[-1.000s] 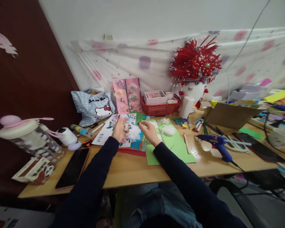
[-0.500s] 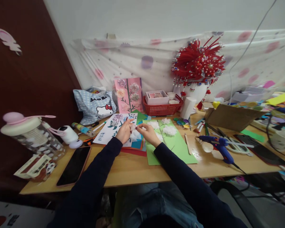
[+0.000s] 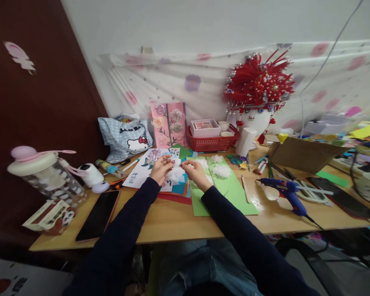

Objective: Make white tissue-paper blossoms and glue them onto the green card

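Note:
Thumb and fingertips of my left hand (image 3: pixel 162 169) are pinched on a small piece of thin white tissue (image 3: pixel 176 163). A little to its right, my right hand (image 3: pixel 197 174) is closed in a pinch; what lies between its fingertips is too small to make out. More white tissue (image 3: pixel 174 176) lies just below the hands, over blue and orange paper sheets. Beside and partly behind my right hand is a light green sheet (image 3: pixel 234 200), with fluffy white flowers (image 3: pixel 221 171) along a thin drawn branch. A white sheet with painted flowers (image 3: pixel 136 179) lies under my left hand.
A blue glue gun (image 3: pixel 285 190) with a cord and a wooden stick (image 3: pixel 246 189) lie to the right. A red basket (image 3: pixel 209 143) and a pink flower picture (image 3: pixel 165 130) stand behind. On the left are a phone (image 3: pixel 98 216) and a bottle (image 3: pixel 51 176).
My hands have drawn slightly apart, opening a small gap between their fingertips. The whole view has shifted a little to the right; the things on the table keep their places.

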A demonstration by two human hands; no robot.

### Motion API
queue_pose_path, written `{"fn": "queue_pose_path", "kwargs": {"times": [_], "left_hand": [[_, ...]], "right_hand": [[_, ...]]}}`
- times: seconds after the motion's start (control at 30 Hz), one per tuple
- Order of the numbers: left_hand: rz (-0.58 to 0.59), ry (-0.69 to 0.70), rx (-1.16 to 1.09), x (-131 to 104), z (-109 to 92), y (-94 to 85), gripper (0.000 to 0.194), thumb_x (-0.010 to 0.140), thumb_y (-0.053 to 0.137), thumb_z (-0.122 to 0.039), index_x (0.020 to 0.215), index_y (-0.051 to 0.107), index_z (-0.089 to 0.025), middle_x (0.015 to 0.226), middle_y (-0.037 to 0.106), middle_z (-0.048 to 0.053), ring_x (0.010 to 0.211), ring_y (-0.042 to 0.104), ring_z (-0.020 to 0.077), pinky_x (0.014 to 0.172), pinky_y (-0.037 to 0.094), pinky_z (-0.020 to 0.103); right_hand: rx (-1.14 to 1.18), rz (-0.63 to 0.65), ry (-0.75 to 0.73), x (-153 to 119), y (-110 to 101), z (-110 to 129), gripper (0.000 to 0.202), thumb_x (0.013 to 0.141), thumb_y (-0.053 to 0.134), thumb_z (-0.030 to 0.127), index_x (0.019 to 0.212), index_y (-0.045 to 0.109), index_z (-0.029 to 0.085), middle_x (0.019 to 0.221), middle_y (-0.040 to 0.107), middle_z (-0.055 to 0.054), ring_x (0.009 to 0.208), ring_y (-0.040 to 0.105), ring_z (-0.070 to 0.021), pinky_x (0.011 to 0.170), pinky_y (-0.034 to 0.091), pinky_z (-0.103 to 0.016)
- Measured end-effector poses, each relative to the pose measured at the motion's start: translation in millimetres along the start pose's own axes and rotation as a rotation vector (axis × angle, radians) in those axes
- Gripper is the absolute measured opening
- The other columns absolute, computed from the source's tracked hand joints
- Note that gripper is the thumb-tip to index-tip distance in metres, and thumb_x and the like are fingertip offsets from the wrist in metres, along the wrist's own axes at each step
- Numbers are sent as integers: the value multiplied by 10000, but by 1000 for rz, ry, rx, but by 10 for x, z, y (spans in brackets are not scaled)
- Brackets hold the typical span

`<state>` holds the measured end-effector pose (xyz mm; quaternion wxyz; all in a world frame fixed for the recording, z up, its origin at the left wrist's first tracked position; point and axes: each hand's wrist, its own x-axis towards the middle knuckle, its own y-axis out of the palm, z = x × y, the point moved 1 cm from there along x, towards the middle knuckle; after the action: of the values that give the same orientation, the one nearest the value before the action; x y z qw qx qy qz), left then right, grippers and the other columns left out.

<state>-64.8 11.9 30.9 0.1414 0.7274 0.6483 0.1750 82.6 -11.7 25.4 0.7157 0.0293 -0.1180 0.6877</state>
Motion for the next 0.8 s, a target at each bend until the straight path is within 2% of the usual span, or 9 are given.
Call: {"fn": "queue_pose_path", "kwargs": {"times": [0.13,0.33,0.5,0.6,0.67,0.8], "left_hand": [[25,-10,15,-22,-11,18,422,501,776,-130,877,585,-138,675,573,-46,570,541,45,525,390,156],[42,-18,20,-24,-11,15,437,457,821,-174,838,611,-128,645,580,-45,562,534,39,528,395,146],[145,-79,37,-30,7,24,468,448,844,-260,843,627,-132,687,602,-26,544,511,38,503,379,157],[176,-115,63,-28,29,28,408,512,806,-398,755,624,-126,585,556,-37,473,451,34,496,377,181],[161,-90,106,-18,34,17,402,546,769,-465,686,622,-118,552,549,-25,480,460,45,518,385,192],[132,-45,218,7,28,-26,357,505,804,-380,680,644,-113,632,615,-1,562,522,64,592,401,198]], "right_hand": [[51,41,50,-17,10,25,298,730,535,456,706,565,161,466,398,64,385,295,-50,378,215,-192],[79,11,-13,-18,13,39,305,685,610,464,718,568,164,471,400,65,392,304,-48,381,220,-193],[79,-18,-44,-1,6,4,326,696,596,491,718,564,167,476,384,64,415,309,-57,401,237,-199],[49,-4,-62,-14,4,23,317,715,579,485,720,561,168,502,411,53,446,333,-68,441,277,-210],[-6,9,-106,-25,3,49,309,725,574,470,712,569,162,548,459,35,489,371,-77,496,316,-224],[-132,30,-224,-38,-2,96,298,725,585,444,658,577,155,623,517,9,603,444,-103,613,357,-244]]}}
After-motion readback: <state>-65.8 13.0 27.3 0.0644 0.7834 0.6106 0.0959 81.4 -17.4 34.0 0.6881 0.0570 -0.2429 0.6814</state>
